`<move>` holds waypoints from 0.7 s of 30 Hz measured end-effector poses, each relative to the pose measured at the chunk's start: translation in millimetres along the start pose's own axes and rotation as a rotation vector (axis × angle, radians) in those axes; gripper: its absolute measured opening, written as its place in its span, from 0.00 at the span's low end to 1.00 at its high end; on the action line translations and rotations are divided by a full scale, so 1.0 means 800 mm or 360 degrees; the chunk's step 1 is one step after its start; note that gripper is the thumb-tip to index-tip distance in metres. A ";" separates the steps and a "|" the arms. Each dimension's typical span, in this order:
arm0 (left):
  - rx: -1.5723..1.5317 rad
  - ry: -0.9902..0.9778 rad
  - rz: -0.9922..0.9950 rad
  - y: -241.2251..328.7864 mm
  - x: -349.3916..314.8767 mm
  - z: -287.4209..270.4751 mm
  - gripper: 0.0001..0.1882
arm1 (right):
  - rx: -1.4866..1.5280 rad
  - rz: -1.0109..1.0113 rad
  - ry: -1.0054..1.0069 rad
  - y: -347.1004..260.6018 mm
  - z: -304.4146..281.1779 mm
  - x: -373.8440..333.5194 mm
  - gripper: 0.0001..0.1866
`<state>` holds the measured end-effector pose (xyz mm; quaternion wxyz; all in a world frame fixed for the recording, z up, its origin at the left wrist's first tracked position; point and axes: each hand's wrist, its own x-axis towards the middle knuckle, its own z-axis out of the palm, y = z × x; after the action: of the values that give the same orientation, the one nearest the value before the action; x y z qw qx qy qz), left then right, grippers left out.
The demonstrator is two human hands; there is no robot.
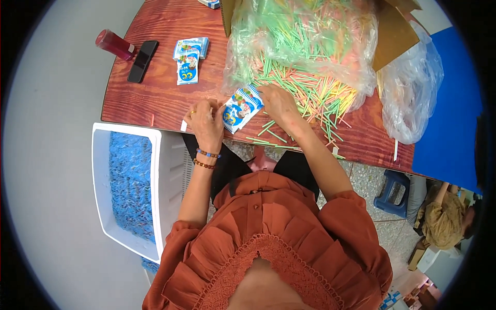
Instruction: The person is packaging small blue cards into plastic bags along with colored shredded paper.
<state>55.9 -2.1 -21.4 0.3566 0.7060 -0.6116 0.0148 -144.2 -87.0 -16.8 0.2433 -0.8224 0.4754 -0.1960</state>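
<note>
A small blue and white printed packet lies tilted near the table's front edge, between my two hands. My left hand, with a ring and two beaded bracelets on its wrist, has its fingers bent and closed at the packet's left edge. At the upper right edge, my right hand pinches the packet with its fingertips. Just beyond my right hand, thin pink, green and yellow sticks spill out of a large clear plastic bag. Further left, two similar packets overlap on the wooden table.
A black phone and a red-pink bottle rest at the far left. Cardboard box flaps surround the bag. A crumpled clear bag lies right. Below the table's left edge stands a white crate with blue contents. Another person sits lower right.
</note>
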 end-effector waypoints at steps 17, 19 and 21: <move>-0.0350 -0.0095 0.0299 0.004 0.012 -0.020 0.10 | 0.0434 -0.0186 0.0334 -0.024 -0.017 -0.008 0.13; -0.0278 -0.0117 0.0539 0.012 0.013 -0.022 0.08 | 0.0725 -0.0178 -0.0129 -0.021 -0.016 -0.001 0.14; -0.1380 -0.0234 -0.0485 0.020 0.010 -0.012 0.05 | 0.0785 -0.0128 -0.0205 -0.016 -0.010 0.002 0.11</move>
<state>48.1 -4.0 -2.5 0.5726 0.5728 -0.4745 -0.3449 -139.3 -84.7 -2.7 0.4582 -0.7672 0.3638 -0.2629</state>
